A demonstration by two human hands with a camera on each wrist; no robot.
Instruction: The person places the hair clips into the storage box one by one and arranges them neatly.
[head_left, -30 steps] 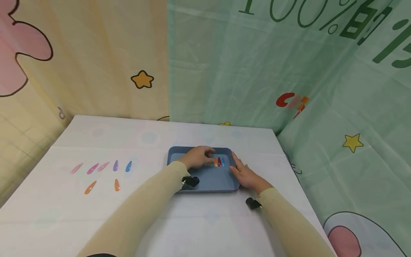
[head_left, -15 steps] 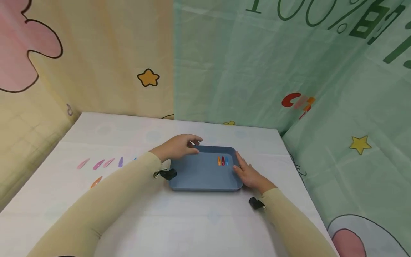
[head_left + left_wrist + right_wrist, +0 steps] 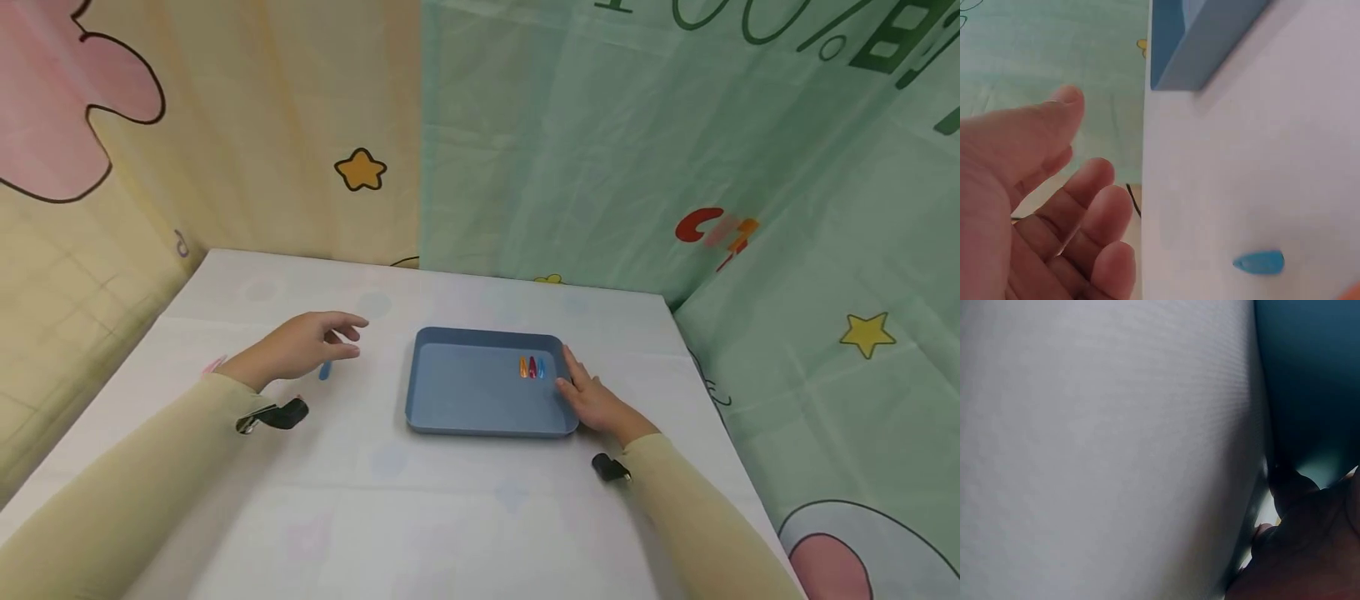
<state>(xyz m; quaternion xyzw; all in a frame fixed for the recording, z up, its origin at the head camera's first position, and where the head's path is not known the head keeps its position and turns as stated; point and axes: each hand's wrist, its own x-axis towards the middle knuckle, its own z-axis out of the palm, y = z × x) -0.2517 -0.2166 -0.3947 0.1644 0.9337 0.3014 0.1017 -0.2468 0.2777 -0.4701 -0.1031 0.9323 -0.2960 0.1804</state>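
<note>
My left hand (image 3: 300, 346) is over the table left of a blue-grey tray (image 3: 472, 400), fingers loosely bent with nothing between them. Below its fingertips a blue snap hair clip (image 3: 325, 372) lies on the cloth; the left wrist view shows this blue clip (image 3: 1259, 262) whole. Inside the tray, toward the right, an orange clip (image 3: 523, 367), a red clip (image 3: 532, 367) and a light blue clip (image 3: 542, 367) lie side by side. My right hand (image 3: 600, 404) rests against the tray's right edge, fingers extended along it and thumb at the rim.
A pink clip (image 3: 215, 364) peeks out behind the left forearm, which hides the table there. An orange item (image 3: 1352, 292) enters the left wrist view's corner. White cloth covers the table (image 3: 420, 517); printed curtains (image 3: 525, 167) hang behind and beside it.
My left hand has moved left, from beside the clips in the tray to above the blue clip on the table. My right hand stays at the tray's edge. The head view has shifted slightly.
</note>
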